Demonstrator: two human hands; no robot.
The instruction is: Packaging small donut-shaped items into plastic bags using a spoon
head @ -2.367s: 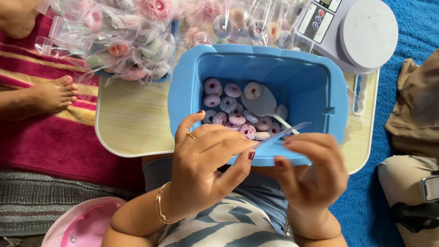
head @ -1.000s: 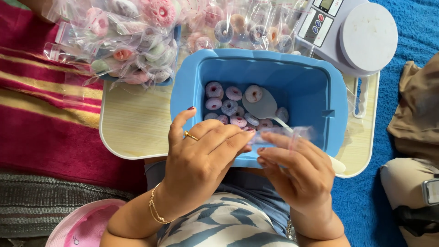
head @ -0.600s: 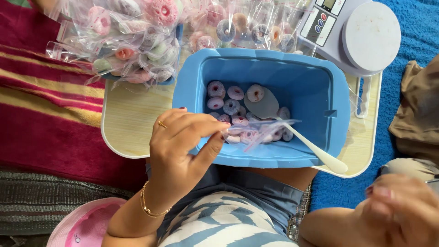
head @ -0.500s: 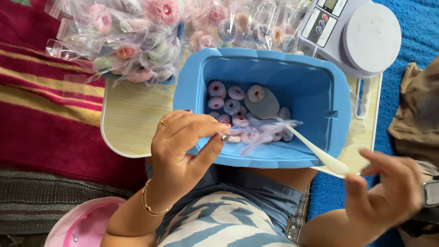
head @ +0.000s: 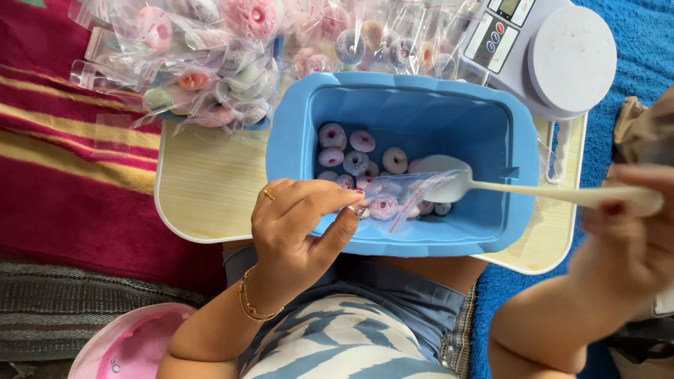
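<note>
My left hand [head: 298,226] pinches the mouth of a small clear plastic bag [head: 393,203] over the near rim of a blue tub [head: 491,126]; the bag holds a few pink and purple ring-shaped sweets. More ring sweets [head: 354,154] lie on the tub's bottom. My right hand [head: 621,238], blurred at the right edge, grips the handle of a white plastic spoon [head: 449,184] whose bowl reaches into the tub next to the bag's far end.
A pile of filled clear bags [head: 232,63] lies at the back of the small wooden lap table [head: 196,189]. A white kitchen scale [head: 554,52] stands at the back right. A pink bowl [head: 130,344] sits at the lower left. Blue towel at right.
My right hand let go of the bag, swung out to the right and took the spoon's handle. My left hand keeps the bag over the tub.
</note>
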